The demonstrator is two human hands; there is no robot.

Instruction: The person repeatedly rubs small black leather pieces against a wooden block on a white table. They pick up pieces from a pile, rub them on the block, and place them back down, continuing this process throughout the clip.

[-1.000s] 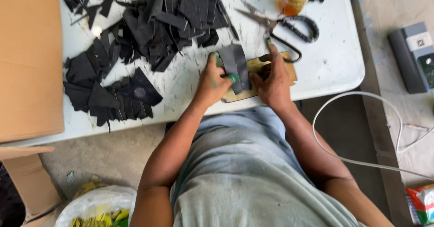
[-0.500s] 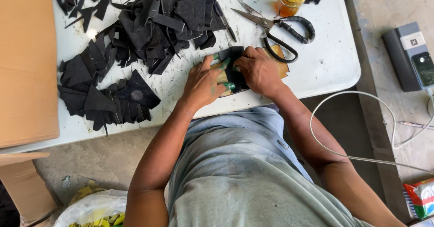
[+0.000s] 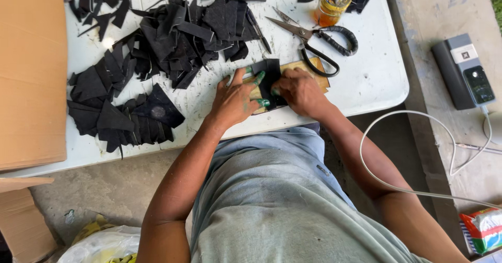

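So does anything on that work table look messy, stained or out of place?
The fingertips of the left hand are smeared green, which looks odd beside the black piece both hands press on the wooden board. Black scraps lie in loose heaps, and the white table is scuffed with dark marks.

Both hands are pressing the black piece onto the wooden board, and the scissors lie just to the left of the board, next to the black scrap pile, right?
Not quite. The left hand and right hand do press the black piece on the wooden board, but the scissors lie above and to the right of the board, near the orange jar, not beside the black scrap pile. The head view shows this.
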